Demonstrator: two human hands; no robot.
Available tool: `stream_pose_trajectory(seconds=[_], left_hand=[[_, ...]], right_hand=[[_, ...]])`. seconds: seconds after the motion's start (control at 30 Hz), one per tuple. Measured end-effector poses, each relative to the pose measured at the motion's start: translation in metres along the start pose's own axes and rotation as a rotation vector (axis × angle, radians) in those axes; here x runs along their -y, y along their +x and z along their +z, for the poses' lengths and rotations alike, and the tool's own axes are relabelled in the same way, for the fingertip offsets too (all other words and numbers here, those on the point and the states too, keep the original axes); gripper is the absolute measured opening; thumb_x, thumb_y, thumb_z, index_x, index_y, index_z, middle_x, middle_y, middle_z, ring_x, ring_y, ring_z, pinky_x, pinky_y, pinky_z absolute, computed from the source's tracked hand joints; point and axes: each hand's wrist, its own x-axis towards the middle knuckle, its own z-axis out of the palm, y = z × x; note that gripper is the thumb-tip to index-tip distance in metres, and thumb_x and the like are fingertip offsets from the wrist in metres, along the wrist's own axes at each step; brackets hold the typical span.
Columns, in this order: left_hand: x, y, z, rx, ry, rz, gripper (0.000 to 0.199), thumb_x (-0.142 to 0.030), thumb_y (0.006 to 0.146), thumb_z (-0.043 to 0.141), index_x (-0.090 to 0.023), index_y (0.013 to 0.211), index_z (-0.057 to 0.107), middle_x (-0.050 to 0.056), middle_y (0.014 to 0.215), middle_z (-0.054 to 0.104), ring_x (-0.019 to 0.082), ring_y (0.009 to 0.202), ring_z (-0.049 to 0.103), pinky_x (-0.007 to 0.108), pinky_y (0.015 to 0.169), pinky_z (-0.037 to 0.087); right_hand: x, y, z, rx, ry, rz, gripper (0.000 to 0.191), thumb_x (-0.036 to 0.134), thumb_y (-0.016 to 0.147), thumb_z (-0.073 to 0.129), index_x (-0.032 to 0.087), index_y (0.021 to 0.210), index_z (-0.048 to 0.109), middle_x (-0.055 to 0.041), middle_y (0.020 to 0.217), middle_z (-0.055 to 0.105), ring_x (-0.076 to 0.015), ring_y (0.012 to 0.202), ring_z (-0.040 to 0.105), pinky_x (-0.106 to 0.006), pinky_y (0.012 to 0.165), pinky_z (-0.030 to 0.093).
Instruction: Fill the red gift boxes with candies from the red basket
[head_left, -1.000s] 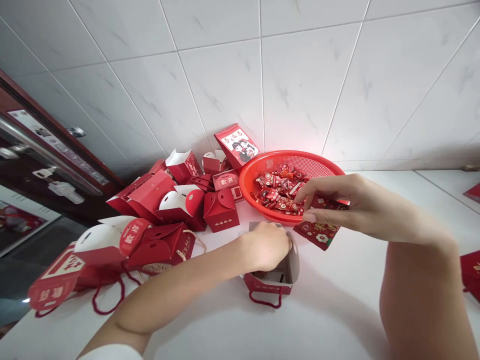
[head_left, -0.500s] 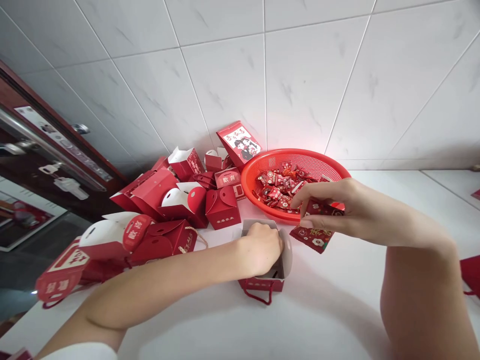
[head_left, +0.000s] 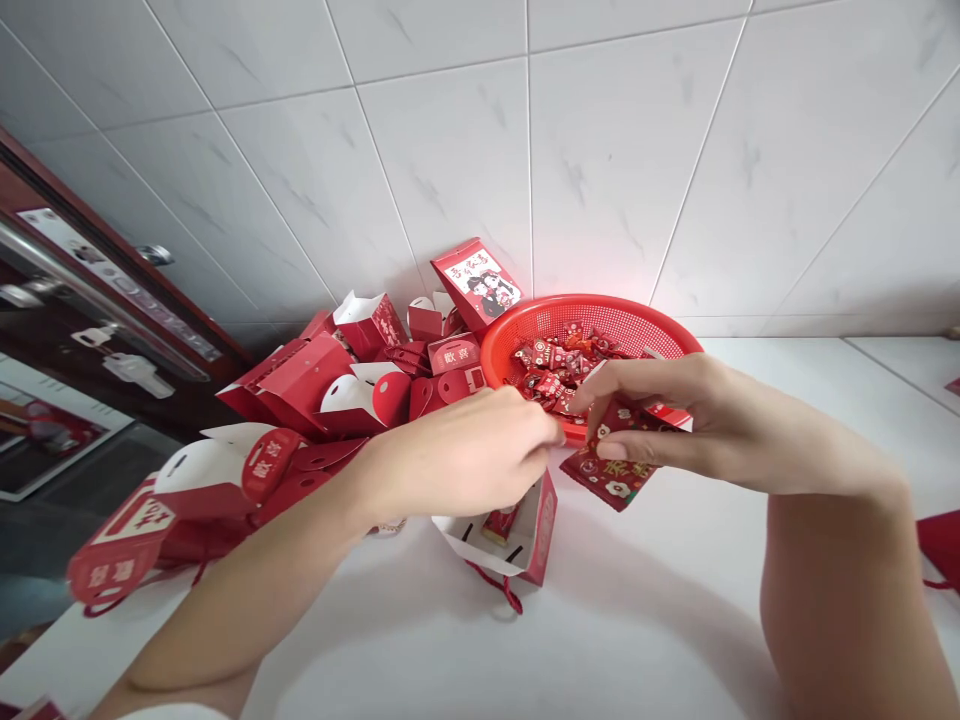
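My right hand [head_left: 660, 420] pinches a dark red candy packet [head_left: 619, 460] with flower prints, in front of the red basket [head_left: 622, 305]. Wrapped candies [head_left: 551, 372] lie in that basket. Closed fingers of my left hand [head_left: 480, 445] hover above an open red box [head_left: 541, 530] with a white inside; whether they hold anything is hidden. Inside the box a small red wrapped piece [head_left: 499, 524] shows, and a red cord handle [head_left: 502, 590] hangs at its front.
Several red gift boxes [head_left: 300, 385] crowd the left and back of the white table [head_left: 637, 640]. A tiled wall [head_left: 600, 180] rises behind. Another red item [head_left: 941, 545] sits at the right edge, and a dark door with keys [head_left: 139, 372] stands left.
My left hand has come up out of the box, which now stands tilted and a little further left. The packet in my right hand has moved slightly left.
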Motion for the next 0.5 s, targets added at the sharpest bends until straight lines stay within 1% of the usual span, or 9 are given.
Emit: stream_pose_trajectory(seconds=[0.07, 0.1, 0.17, 0.23, 0.3, 0.37, 0.43, 0.5], left_hand=[[0.000, -0.002, -0.004, -0.094, -0.186, 0.017, 0.021, -0.022, 0.092, 0.053, -0.022, 0.089, 0.074, 0.000, 0.067, 0.067, 0.019, 0.067, 0.065, 0.030, 0.064, 0.050], [0.001, -0.002, -0.004, -0.126, -0.292, 0.035, 0.020, -0.022, 0.091, 0.055, -0.022, 0.095, 0.074, 0.001, 0.074, 0.071, 0.019, 0.072, 0.068, 0.030, 0.066, 0.052], [0.001, -0.002, -0.002, -0.142, -0.500, 0.078, 0.022, -0.021, 0.089, 0.060, -0.021, 0.106, 0.074, 0.002, 0.091, 0.076, 0.020, 0.085, 0.071, 0.030, 0.074, 0.057], [0.002, -0.001, 0.002, -0.141, -0.659, 0.100, 0.027, -0.022, 0.088, 0.065, -0.019, 0.114, 0.073, 0.004, 0.101, 0.077, 0.022, 0.096, 0.073, 0.033, 0.082, 0.059], [0.004, -0.003, 0.005, -0.167, -0.735, 0.087, 0.031, -0.027, 0.088, 0.070, -0.018, 0.118, 0.073, 0.005, 0.101, 0.078, 0.023, 0.098, 0.074, 0.035, 0.087, 0.061], [0.008, -0.006, 0.007, -0.219, -0.748, 0.056, 0.036, -0.031, 0.088, 0.074, -0.017, 0.121, 0.072, 0.006, 0.099, 0.078, 0.023, 0.096, 0.075, 0.036, 0.088, 0.061], [0.014, -0.010, 0.008, -0.274, -0.746, 0.015, 0.044, -0.033, 0.086, 0.077, -0.017, 0.126, 0.069, 0.007, 0.101, 0.078, 0.023, 0.096, 0.075, 0.036, 0.086, 0.061], [0.021, -0.016, 0.009, -0.284, -0.742, -0.021, 0.051, -0.035, 0.084, 0.079, -0.017, 0.130, 0.066, 0.007, 0.102, 0.078, 0.023, 0.096, 0.075, 0.036, 0.086, 0.061]], right_hand=[[0.000, 0.003, 0.002, -0.058, 0.071, -0.019, 0.017, 0.035, 0.095, 0.067, 0.020, 0.103, 0.070, -0.0045, 0.088, 0.071, -0.0155, 0.070, 0.062, -0.027, 0.060, 0.051], [-0.001, 0.005, 0.004, -0.092, 0.114, -0.025, 0.018, 0.036, 0.095, 0.068, 0.020, 0.102, 0.069, -0.0048, 0.089, 0.071, -0.0158, 0.072, 0.063, -0.028, 0.061, 0.052], [-0.001, 0.009, 0.009, -0.152, 0.197, -0.026, 0.020, 0.037, 0.092, 0.072, 0.020, 0.103, 0.068, -0.0050, 0.090, 0.071, -0.0167, 0.074, 0.064, -0.029, 0.063, 0.054], [-0.002, 0.012, 0.014, -0.212, 0.248, -0.019, 0.022, 0.039, 0.091, 0.074, 0.021, 0.102, 0.068, -0.0043, 0.088, 0.069, -0.0172, 0.074, 0.065, -0.030, 0.063, 0.055], [-0.002, 0.015, 0.018, -0.263, 0.257, -0.022, 0.023, 0.040, 0.090, 0.075, 0.021, 0.101, 0.067, -0.0038, 0.087, 0.068, -0.0171, 0.073, 0.064, -0.030, 0.062, 0.055], [-0.003, 0.016, 0.021, -0.278, 0.252, -0.055, 0.023, 0.039, 0.091, 0.074, 0.022, 0.106, 0.068, -0.0048, 0.094, 0.069, -0.0183, 0.080, 0.066, -0.031, 0.065, 0.057], [-0.003, 0.016, 0.022, -0.246, 0.243, -0.101, 0.024, 0.034, 0.093, 0.073, 0.024, 0.114, 0.067, -0.0062, 0.105, 0.070, -0.0197, 0.089, 0.067, -0.032, 0.073, 0.059], [-0.003, 0.017, 0.023, -0.191, 0.236, -0.129, 0.026, 0.029, 0.095, 0.070, 0.024, 0.119, 0.065, -0.0068, 0.114, 0.069, -0.0195, 0.092, 0.068, -0.033, 0.077, 0.060]])
